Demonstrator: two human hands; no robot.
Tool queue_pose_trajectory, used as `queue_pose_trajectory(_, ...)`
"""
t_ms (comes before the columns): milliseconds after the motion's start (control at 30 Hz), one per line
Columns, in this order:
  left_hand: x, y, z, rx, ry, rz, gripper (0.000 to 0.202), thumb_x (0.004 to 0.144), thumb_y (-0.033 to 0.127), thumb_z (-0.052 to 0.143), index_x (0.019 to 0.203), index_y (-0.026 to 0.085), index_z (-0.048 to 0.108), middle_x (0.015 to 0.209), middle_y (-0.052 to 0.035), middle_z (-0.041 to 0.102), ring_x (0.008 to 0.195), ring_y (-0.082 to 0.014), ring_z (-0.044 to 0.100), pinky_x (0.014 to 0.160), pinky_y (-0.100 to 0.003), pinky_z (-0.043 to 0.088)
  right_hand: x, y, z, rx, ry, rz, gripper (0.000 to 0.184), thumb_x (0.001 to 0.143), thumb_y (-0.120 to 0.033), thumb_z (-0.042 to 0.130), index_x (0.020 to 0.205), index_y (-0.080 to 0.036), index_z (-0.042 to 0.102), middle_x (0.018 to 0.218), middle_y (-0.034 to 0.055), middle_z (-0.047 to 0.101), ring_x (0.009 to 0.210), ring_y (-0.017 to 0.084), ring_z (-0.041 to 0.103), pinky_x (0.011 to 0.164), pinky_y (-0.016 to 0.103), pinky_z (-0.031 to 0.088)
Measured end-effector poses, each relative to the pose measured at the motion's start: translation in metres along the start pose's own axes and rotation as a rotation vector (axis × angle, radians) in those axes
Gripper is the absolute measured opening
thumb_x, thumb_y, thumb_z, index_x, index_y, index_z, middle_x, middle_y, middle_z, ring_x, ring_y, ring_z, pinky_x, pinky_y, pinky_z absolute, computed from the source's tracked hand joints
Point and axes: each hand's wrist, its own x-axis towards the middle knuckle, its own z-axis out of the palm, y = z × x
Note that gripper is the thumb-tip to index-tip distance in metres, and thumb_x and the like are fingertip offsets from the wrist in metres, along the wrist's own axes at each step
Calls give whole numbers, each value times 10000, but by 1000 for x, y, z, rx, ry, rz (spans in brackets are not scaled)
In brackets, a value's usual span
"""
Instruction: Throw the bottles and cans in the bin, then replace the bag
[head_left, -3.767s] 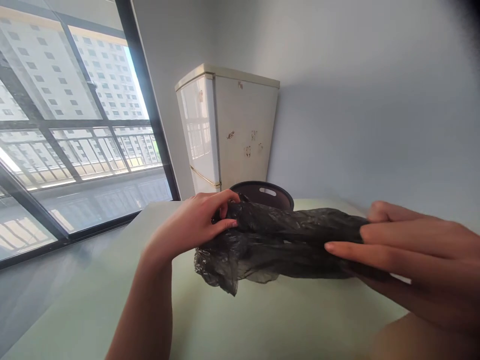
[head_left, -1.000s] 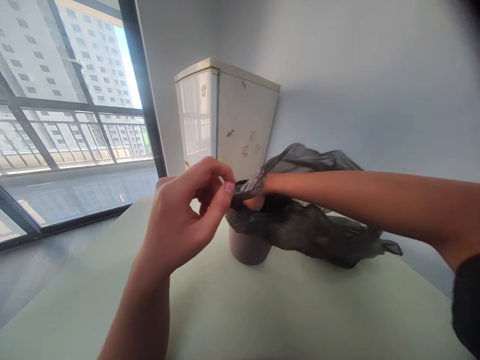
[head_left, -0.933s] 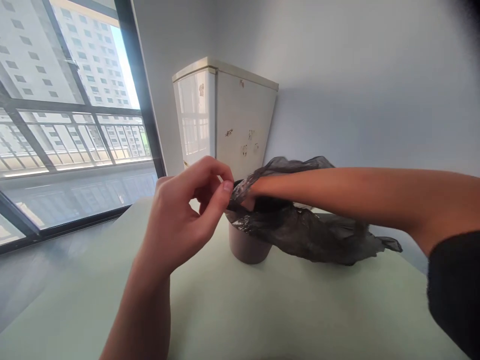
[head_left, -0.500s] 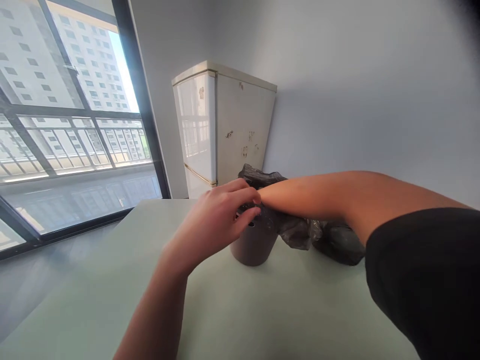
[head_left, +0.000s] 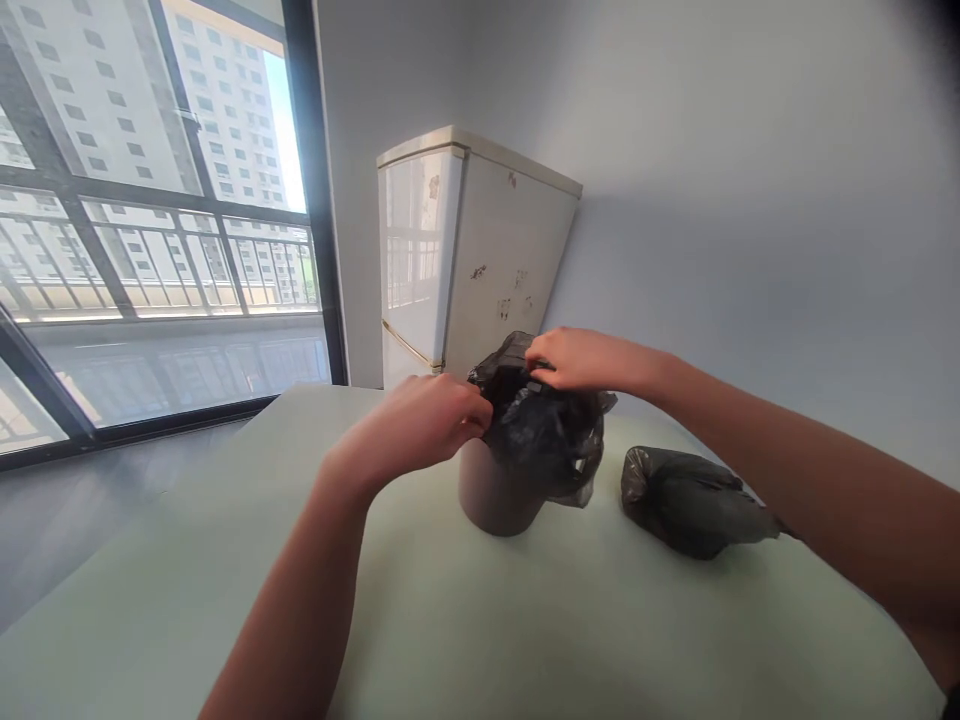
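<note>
A dark trash can (head_left: 499, 495) stands upright on the pale green table (head_left: 480, 620). Over its mouth spreads a thin black garbage bag (head_left: 544, 440), its crumpled edge hanging down the front and right side. At the left of the rim, my left hand (head_left: 442, 412) pinches the bag's edge with bent fingers. My right hand (head_left: 562, 358) grips the bag's upper edge at the back right, thumb and fingers closed on the film. The can's inside is hidden by the bag.
A second black plastic bag (head_left: 686, 500), bundled up, lies on the table to the right, below my right forearm. Behind the table are a white refrigerator (head_left: 510, 240) and a plain wall. A glass sliding door (head_left: 187, 250) is at the left.
My right arm has drawn back from across the can, and its hand is now at the back-right rim. More bag film drapes over the front. My left hand has closed on the edge.
</note>
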Motion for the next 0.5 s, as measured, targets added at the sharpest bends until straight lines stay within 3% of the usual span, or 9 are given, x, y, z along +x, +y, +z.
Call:
queue_pose_trajectory(100,-1,-16,1,50,-98,-53,206,896,208,592,785,258,757,754,-31,689,691,-172,619,694,-298,426,-6,27,16,90,161,29,268,931,-301,543,1076,-222,753,1108,111,765,1012,295,694,837,390,506)
queue_pose_trajectory(200,3,-30,9,119,-201,-144,173,873,177,629,792,249,764,806,-39,716,692,-175,620,689,-299,415,4,42,38,289,47,34,325,989,-409,503,1170,-253,724,1180,84,759,1063,284,694,932,408,521)
queue_pose_trajectory(333,12,-38,22,125,-307,-173,135,872,168,669,830,254,765,921,-32,750,771,-190,659,733,-299,440,18,54,63,500,-54,148,389,996,-542,494,984,-237,734,1130,91,766,1060,307,704,984,467,538)
queue_pose_trajectory(433,16,-37,30,80,-408,-197,120,849,159,708,884,254,772,983,-30,762,863,-211,689,759,-290,462,14,61,72,601,-117,178,452,1002,-590,473,963,-234,749,1138,85,778,1067,308,725,983,468,563)
queue_pose_trajectory(500,17,-33,31,55,-495,-258,218,827,150,725,995,276,782,1072,-27,763,908,-223,698,723,-280,464,4,63,72,638,-115,205,448,1003,-590,483,1023,-239,760,1168,82,779,1093,312,727,990,470,567)
